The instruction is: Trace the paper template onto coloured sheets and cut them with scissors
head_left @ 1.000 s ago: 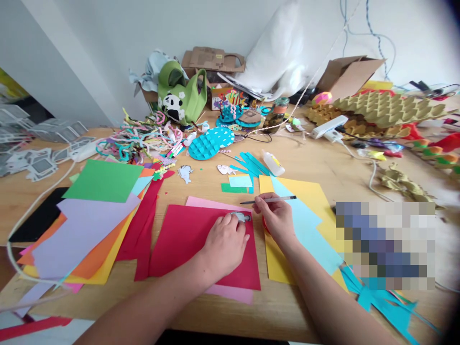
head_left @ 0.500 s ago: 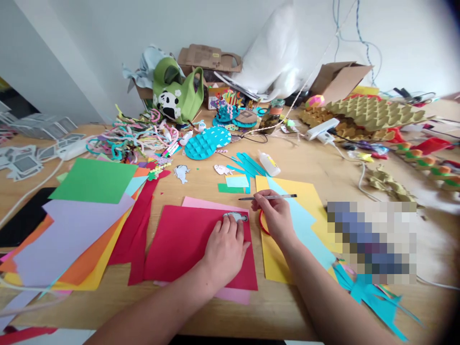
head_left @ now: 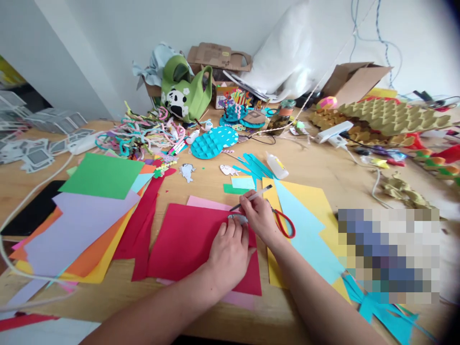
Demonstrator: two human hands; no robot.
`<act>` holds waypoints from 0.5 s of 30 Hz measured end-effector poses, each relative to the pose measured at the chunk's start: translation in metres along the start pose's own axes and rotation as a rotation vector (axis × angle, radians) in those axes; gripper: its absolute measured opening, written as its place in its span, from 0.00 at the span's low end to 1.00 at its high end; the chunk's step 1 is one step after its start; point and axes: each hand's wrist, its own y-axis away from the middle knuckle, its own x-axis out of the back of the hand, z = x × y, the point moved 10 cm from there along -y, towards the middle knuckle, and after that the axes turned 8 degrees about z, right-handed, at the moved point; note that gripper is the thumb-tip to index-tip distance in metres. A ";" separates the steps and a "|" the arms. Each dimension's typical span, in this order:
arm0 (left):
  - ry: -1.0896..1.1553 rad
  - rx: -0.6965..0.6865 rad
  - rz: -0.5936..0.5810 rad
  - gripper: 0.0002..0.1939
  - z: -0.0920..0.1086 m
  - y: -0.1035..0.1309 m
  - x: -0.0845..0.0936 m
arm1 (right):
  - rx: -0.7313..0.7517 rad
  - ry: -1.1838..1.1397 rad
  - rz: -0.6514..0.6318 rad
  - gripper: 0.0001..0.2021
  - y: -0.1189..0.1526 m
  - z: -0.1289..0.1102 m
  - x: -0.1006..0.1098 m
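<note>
My left hand [head_left: 230, 247] lies on a sheet of red paper [head_left: 187, 244], its fingertips pressing down a small grey-blue paper cutout [head_left: 240, 218] near the sheet's upper right corner. Fingers partly cover the cutout, so its full shape is hidden. In my right hand [head_left: 258, 213] is a slim pen [head_left: 263, 190], pinched between the fingers and slanting down to the left, with its tip close above the cutout. Whether the tip touches the paper I cannot tell. Pink paper [head_left: 204, 202] shows under the red sheet. Red-handled scissors [head_left: 287, 225] lie just right of my right hand.
Stacked coloured paper [head_left: 97, 225] spreads at left, with yellow paper [head_left: 312, 196] and light blue paper [head_left: 305, 220] at right. Beyond are a glue bottle [head_left: 277, 165], a fish cutout [head_left: 187, 172], a blue textured disc [head_left: 207, 143] and a green panda bag [head_left: 196, 96].
My right hand has moved left toward the cutout, and the pen has tilted from nearly level to tip-down. The scissor handle shows more. My left hand keeps its place on the paper.
</note>
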 end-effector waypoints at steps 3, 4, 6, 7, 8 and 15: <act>0.018 0.012 -0.017 0.24 0.000 0.000 -0.002 | 0.044 0.095 -0.051 0.14 0.004 0.002 -0.008; 0.022 0.014 -0.021 0.24 0.000 0.000 -0.002 | 0.055 0.110 -0.061 0.14 0.004 0.002 -0.009; 0.030 0.014 -0.024 0.24 0.001 0.000 -0.002 | 0.074 0.131 -0.074 0.14 0.004 0.001 -0.011; 0.035 0.016 -0.022 0.24 0.001 0.000 -0.001 | 0.083 0.142 -0.082 0.14 0.004 0.000 -0.012; 0.038 0.019 -0.018 0.23 0.000 0.000 0.000 | 0.090 0.152 -0.088 0.14 0.005 0.000 -0.013; 0.039 0.025 0.007 0.24 0.000 0.000 0.002 | 0.104 0.183 -0.086 0.13 0.005 0.002 -0.014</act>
